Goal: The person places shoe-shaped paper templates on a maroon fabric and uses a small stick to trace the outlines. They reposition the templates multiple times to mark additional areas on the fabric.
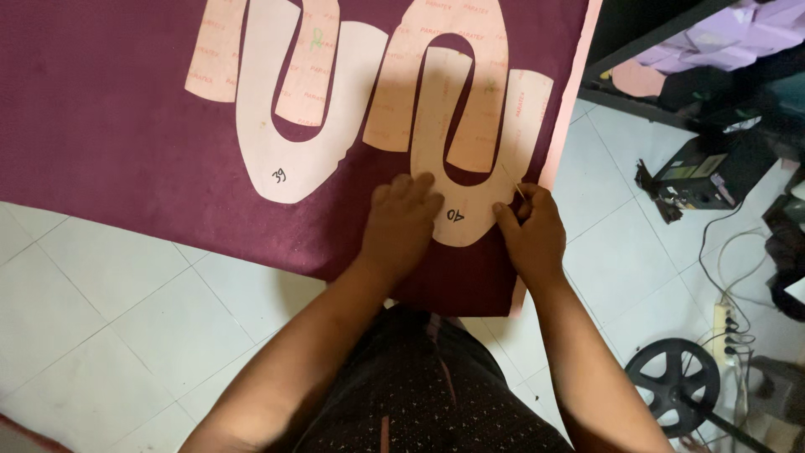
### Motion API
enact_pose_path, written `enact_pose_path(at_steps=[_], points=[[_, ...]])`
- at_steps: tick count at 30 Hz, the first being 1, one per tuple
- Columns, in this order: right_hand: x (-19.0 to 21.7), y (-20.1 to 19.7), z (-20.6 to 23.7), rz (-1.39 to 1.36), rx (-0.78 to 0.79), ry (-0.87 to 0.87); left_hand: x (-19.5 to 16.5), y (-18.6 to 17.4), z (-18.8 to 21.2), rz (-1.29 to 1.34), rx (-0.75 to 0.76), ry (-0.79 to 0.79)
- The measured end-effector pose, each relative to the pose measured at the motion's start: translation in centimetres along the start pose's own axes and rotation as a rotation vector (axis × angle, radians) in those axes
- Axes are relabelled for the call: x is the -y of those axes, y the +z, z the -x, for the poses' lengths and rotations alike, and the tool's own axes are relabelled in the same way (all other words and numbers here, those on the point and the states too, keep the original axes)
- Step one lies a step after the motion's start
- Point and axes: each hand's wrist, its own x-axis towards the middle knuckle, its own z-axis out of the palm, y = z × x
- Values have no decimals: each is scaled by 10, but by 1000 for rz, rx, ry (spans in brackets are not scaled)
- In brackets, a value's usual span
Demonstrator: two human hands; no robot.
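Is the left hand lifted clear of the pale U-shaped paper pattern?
No, the left hand lies flat, fingers on the pale U-shaped paper pattern over the maroon fabric sheet.

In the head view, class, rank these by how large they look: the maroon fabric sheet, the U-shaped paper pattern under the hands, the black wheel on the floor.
1. Maroon fabric sheet, clearly largest.
2. U-shaped paper pattern.
3. Black wheel, though it lies farther from the camera, so its true size is unsure.

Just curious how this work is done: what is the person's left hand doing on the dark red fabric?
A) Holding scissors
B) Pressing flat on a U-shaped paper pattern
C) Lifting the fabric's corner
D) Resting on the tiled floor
B: the left hand lies flat on the U-shaped paper pattern, which lies on the dark red fabric.
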Motion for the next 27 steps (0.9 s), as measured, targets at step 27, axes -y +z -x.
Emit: enact_pose_path(at_steps=[27], points=[[82,-25,25,-167,290,-280,-65,61,15,203,244,-382]])
